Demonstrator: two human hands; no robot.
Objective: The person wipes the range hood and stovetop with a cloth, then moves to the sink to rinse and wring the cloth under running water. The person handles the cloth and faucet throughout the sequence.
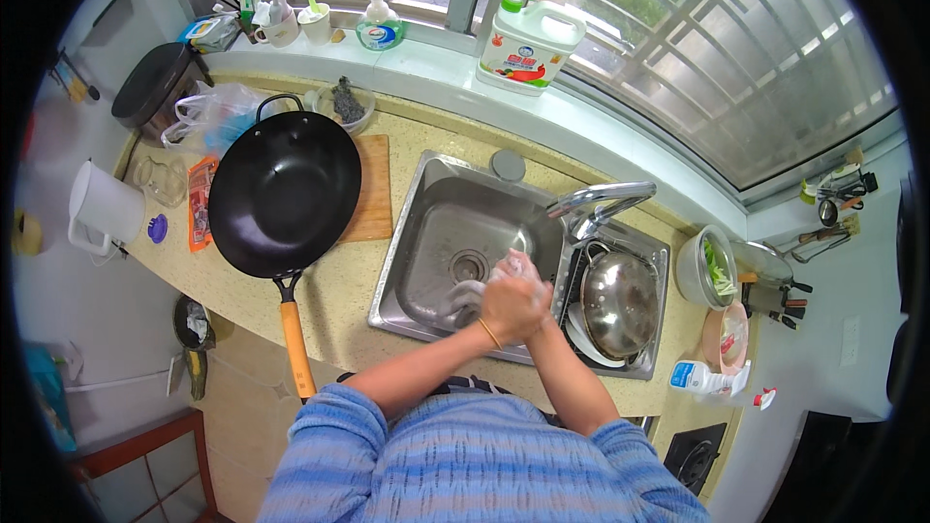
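Observation:
My left hand [505, 305], with a thin yellow band at its wrist, is closed round a wet greyish-white cloth [468, 296] over the steel sink basin [443, 211]. Against it, my right hand [541, 298] presses from the right; the two hands overlap, and white suds or cloth show between them. Part of the cloth hangs to the left beside the drain [468, 266]. Above and to the right, the chrome faucet [603, 196] reaches over the basin's edge. How the right fingers lie is hidden.
A black wok [283, 189] with a wooden handle lies over a wooden cutting board [373, 189] at left. A metal pot [620, 303] and a white plate [585, 338] stand right of the basin. Detergent [527, 43] and hand soap [379, 25] stand on the windowsill.

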